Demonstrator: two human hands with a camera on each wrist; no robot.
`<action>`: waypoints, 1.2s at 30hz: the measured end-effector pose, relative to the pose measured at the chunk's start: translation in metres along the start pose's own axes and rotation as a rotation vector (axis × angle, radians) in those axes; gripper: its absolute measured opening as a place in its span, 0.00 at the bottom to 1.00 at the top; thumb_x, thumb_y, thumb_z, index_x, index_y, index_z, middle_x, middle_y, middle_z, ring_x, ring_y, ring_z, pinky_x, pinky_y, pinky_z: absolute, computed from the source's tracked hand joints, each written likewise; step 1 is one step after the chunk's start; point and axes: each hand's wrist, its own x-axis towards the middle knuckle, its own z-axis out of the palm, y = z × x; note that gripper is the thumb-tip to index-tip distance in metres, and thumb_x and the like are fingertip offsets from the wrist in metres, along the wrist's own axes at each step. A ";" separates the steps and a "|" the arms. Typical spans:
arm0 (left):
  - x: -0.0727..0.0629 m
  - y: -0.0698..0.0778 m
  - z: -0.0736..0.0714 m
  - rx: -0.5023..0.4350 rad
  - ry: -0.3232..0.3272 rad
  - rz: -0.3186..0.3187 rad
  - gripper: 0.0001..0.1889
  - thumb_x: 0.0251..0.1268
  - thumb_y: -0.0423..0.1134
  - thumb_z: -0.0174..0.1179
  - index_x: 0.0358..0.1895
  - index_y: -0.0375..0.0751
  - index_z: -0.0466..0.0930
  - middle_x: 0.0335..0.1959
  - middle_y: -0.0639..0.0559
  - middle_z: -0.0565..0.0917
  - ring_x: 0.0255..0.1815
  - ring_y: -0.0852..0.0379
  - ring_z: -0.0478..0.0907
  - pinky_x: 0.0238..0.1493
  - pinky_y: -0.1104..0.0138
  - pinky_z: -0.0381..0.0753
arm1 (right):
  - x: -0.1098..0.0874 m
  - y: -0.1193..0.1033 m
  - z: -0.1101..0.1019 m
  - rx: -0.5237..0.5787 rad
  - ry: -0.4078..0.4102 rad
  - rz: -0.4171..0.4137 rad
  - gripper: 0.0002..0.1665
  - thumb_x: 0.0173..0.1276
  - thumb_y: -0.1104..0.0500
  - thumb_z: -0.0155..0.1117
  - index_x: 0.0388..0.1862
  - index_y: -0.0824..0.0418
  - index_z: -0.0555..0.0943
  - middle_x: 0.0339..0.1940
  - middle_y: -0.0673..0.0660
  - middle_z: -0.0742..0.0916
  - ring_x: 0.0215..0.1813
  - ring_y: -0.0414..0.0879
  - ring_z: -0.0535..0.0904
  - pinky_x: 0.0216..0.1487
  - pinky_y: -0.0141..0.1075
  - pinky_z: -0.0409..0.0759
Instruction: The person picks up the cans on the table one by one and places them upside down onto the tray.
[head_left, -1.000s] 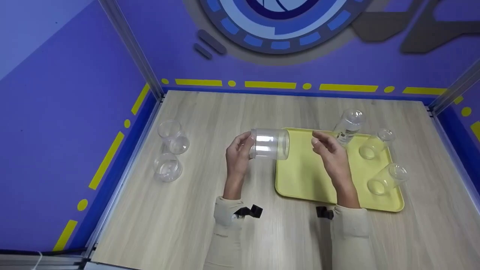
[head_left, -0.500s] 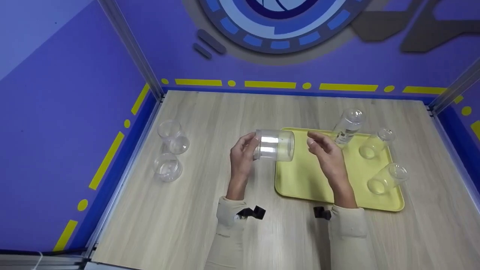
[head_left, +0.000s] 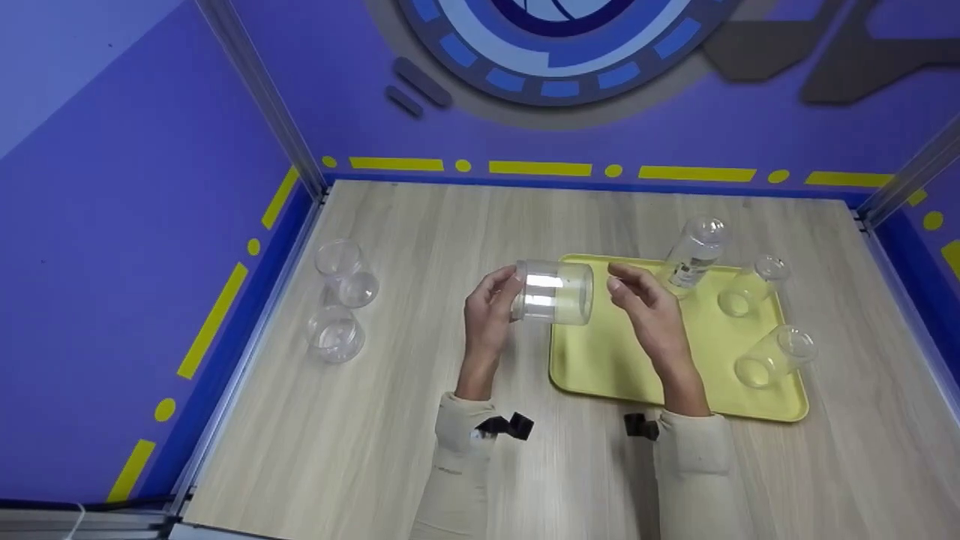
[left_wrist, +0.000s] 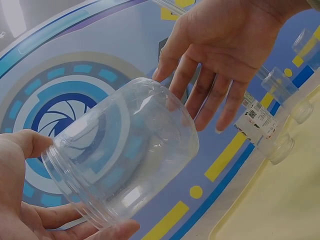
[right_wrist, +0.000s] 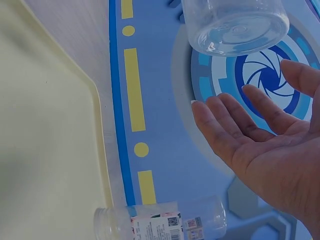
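My left hand (head_left: 487, 315) grips a clear plastic jar (head_left: 556, 292) by its threaded mouth end, thumb on one side and fingers on the other. The jar lies sideways in the air, its base turned to the right, above the left edge of the yellow tray (head_left: 600, 375). Close to that base, my right hand (head_left: 651, 311) holds nothing, its fingers extended and a little bent. In the right wrist view a gap shows between the fingertips and the jar (right_wrist: 240, 30).
On the tray's right side stand a labelled clear bottle (head_left: 694, 259) and two clear containers, one at the back (head_left: 752, 286) and one nearer (head_left: 775, 357). Several clear containers (head_left: 336, 335) stand at the table's left. Blue-purple walls (head_left: 450, 135) border the table.
My left hand has moved slightly right with the jar. My right hand has come left toward the jar's base, narrowing the gap. The other containers stay put.
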 end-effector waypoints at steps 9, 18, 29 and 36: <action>0.001 0.000 0.002 0.004 0.003 -0.033 0.26 0.74 0.54 0.61 0.64 0.39 0.84 0.53 0.48 0.88 0.50 0.51 0.86 0.43 0.61 0.86 | 0.000 -0.002 0.006 0.012 -0.016 -0.034 0.25 0.81 0.58 0.63 0.69 0.72 0.78 0.68 0.66 0.82 0.63 0.46 0.80 0.63 0.34 0.79; 0.001 0.001 0.005 0.012 0.001 -0.046 0.26 0.74 0.54 0.62 0.64 0.40 0.84 0.50 0.49 0.88 0.48 0.52 0.86 0.41 0.63 0.86 | -0.001 -0.004 0.011 0.060 -0.037 -0.041 0.24 0.82 0.61 0.62 0.69 0.73 0.77 0.66 0.66 0.82 0.63 0.45 0.80 0.64 0.37 0.80; 0.000 0.001 0.008 -0.028 -0.003 -0.050 0.25 0.74 0.53 0.62 0.63 0.38 0.84 0.50 0.47 0.88 0.47 0.50 0.86 0.41 0.61 0.88 | -0.001 -0.002 0.014 0.094 -0.054 -0.042 0.24 0.82 0.62 0.60 0.70 0.73 0.76 0.65 0.67 0.82 0.63 0.46 0.81 0.61 0.36 0.81; -0.001 0.001 0.009 -0.031 0.002 -0.056 0.26 0.73 0.53 0.63 0.63 0.38 0.84 0.50 0.47 0.87 0.47 0.51 0.86 0.42 0.60 0.88 | -0.002 0.001 0.015 0.122 -0.073 -0.018 0.26 0.82 0.62 0.60 0.73 0.73 0.73 0.66 0.67 0.81 0.64 0.47 0.80 0.59 0.37 0.83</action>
